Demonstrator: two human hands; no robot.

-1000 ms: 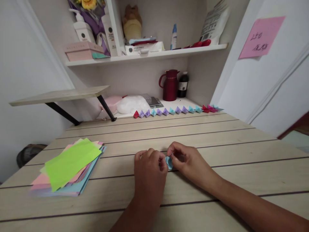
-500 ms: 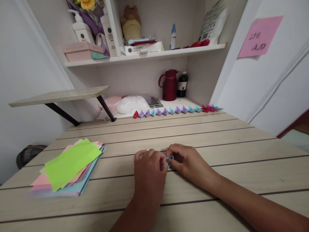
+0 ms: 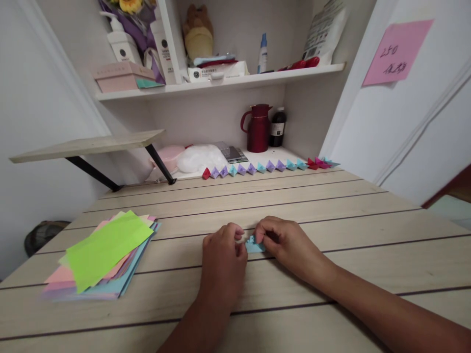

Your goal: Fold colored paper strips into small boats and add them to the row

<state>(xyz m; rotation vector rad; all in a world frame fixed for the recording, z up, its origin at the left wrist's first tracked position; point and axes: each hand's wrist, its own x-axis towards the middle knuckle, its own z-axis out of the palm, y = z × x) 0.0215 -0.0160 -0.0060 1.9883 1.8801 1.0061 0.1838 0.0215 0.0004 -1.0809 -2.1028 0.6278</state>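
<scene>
A small folded piece of light blue paper (image 3: 252, 243) rests on the wooden table (image 3: 331, 215) between my two hands. My left hand (image 3: 222, 262) is curled, its fingertips pinching the paper's left end. Fingers of my right hand (image 3: 285, 242) are bent and pressed onto the paper's right end. Most of the paper is hidden by my fingers. To the left lies a stack of coloured paper sheets (image 3: 101, 255) with a bright green sheet on top.
A row of several small folded paper boats (image 3: 265, 167) lines the table's far edge. Behind it stand a red jug (image 3: 256, 128) and a dark bottle (image 3: 277, 127). A raised wooden board (image 3: 88, 144) sits at the back left. A pink note (image 3: 397, 51) hangs on the right wall.
The blue paper has gone from being held up between my fingers to lying lower, flat on the table. Both hands shifted slightly down and left with it.
</scene>
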